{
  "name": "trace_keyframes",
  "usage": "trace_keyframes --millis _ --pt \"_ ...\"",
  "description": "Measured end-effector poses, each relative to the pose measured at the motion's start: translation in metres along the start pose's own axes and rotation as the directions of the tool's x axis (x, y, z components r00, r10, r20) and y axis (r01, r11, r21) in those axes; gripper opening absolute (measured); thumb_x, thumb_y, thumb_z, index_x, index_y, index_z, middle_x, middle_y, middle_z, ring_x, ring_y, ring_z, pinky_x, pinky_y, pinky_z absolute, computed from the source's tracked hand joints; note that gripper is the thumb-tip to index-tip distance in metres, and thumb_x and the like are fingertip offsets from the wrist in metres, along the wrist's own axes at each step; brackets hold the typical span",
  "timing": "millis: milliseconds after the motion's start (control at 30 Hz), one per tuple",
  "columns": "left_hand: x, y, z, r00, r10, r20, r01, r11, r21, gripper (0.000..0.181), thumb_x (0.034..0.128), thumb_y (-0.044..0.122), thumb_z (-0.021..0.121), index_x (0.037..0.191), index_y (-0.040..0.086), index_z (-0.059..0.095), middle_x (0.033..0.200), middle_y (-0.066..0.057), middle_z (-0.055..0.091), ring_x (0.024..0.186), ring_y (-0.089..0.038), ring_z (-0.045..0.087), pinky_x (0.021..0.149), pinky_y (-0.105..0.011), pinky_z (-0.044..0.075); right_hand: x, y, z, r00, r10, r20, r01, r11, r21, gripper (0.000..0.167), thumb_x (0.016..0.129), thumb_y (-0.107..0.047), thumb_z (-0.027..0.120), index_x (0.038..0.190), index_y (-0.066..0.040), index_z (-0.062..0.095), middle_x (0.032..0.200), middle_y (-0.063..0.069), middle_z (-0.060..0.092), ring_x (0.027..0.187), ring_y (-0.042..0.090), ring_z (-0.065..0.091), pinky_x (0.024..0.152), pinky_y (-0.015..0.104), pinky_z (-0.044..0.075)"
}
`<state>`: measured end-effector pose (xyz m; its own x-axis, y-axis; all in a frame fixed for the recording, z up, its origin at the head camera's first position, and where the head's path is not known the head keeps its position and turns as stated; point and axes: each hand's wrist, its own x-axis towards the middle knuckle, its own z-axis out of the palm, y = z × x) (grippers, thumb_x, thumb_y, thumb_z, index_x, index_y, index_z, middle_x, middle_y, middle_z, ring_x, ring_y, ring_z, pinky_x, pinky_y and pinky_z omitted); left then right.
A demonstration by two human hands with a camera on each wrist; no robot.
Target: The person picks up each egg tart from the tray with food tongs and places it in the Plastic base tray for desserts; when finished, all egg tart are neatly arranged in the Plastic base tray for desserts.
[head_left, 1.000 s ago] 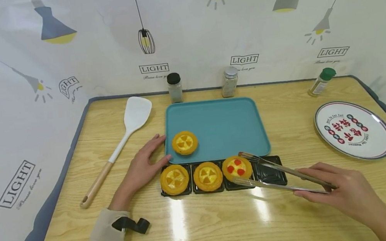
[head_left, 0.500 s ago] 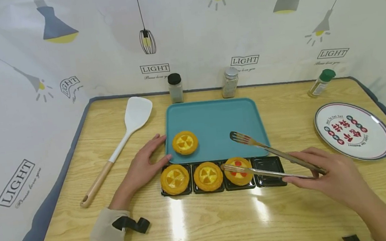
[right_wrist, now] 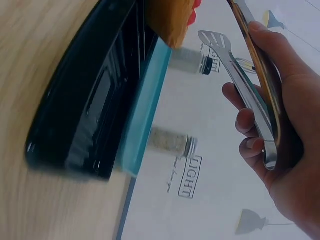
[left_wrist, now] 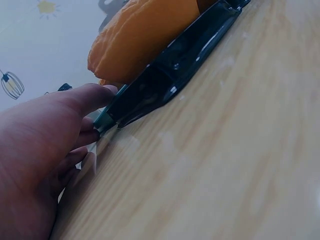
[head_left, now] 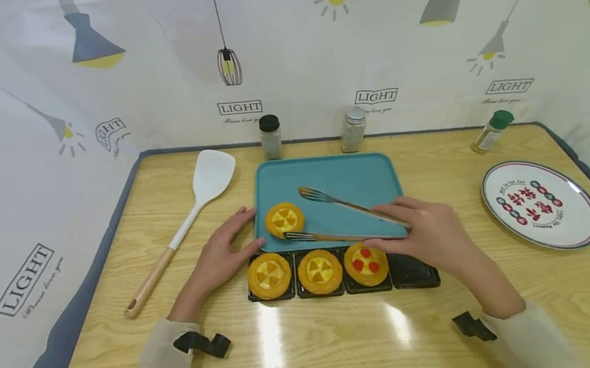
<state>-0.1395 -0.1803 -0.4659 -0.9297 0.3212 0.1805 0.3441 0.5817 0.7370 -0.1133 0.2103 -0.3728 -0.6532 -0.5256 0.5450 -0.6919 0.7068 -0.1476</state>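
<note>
My right hand (head_left: pixel 428 233) grips metal food tongs (head_left: pixel 347 205), also seen in the right wrist view (right_wrist: pixel 250 82). Their slotted ends are spread apart over the blue tray (head_left: pixel 347 170), one close to the front of an egg tart (head_left: pixel 285 219) with yellow wedge pieces. That tart sits at the tray's left front. My left hand (head_left: pixel 222 259) rests against the tray's left edge, thumb near the front corner (left_wrist: pixel 55 125). Before the tray, a black sectioned container (head_left: pixel 415 270) bears two wedge-topped tarts (head_left: pixel 269 276) (head_left: pixel 320 272) and one tart with red pieces (head_left: pixel 365 264). Its right section holds no tart.
A white spatula (head_left: pixel 209 177) with a wooden handle lies left of the tray. Behind stand a black-capped jar (head_left: pixel 271 139) and a silver-capped jar (head_left: pixel 354 131). A green-capped bottle (head_left: pixel 491 131) and a printed white plate (head_left: pixel 542 204) are at right.
My right hand has carried the tongs left and away from me, from the red-topped tart to the tart on the tray. The left hand has stayed at the tray's edge.
</note>
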Motion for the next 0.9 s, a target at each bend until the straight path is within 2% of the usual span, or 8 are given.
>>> trace_keyframes --millis 167,300,600,900 --pt "0.0 0.002 -0.001 1.0 -0.004 0.005 0.004 1.0 0.004 0.065 0.0924 0.047 0.065 0.149 0.022 0.045 0.155 -0.007 0.035 0.143 -0.023 0.029 0.114 -0.051 0.025 0.013 -0.007 0.014 1.0 -0.011 0.025 0.011 1.0 0.014 0.057 0.07 -0.057 0.081 0.104 -0.011 0.077 0.087 0.001 0.07 0.059 0.015 0.062 0.041 0.023 0.04" --pt "0.0 0.002 -0.001 1.0 -0.006 0.001 0.006 1.0 0.002 0.065 0.0923 0.048 0.065 0.149 0.022 0.045 0.155 -0.006 0.035 0.143 -0.023 0.029 0.114 -0.052 0.024 0.021 -0.012 0.02 0.999 -0.008 0.045 0.007 1.0 0.006 0.057 0.071 -0.057 0.081 0.104 -0.01 0.077 0.087 0.003 0.069 0.057 0.016 0.062 0.04 0.024 0.039" --pt "-0.001 0.003 0.001 1.0 -0.008 0.005 0.008 1.0 0.001 0.065 0.0923 0.048 0.065 0.149 0.023 0.044 0.156 -0.006 0.034 0.143 -0.024 0.029 0.114 -0.052 0.024 0.022 -0.017 0.029 0.994 0.037 0.106 -0.038 0.999 0.01 0.054 0.071 -0.053 0.083 0.105 -0.011 0.077 0.083 0.0 0.066 0.05 0.009 0.051 0.039 0.02 0.031" --pt "0.0 0.002 0.0 1.0 -0.003 0.006 0.003 1.0 0.009 0.065 0.0928 0.047 0.065 0.149 0.022 0.044 0.155 -0.006 0.034 0.143 -0.024 0.029 0.114 -0.051 0.024 0.023 -0.018 0.028 0.987 0.078 0.138 -0.078 0.997 -0.005 0.055 0.074 -0.057 0.078 0.107 -0.013 0.077 0.087 -0.002 0.067 0.044 0.004 0.039 0.036 0.022 0.028"
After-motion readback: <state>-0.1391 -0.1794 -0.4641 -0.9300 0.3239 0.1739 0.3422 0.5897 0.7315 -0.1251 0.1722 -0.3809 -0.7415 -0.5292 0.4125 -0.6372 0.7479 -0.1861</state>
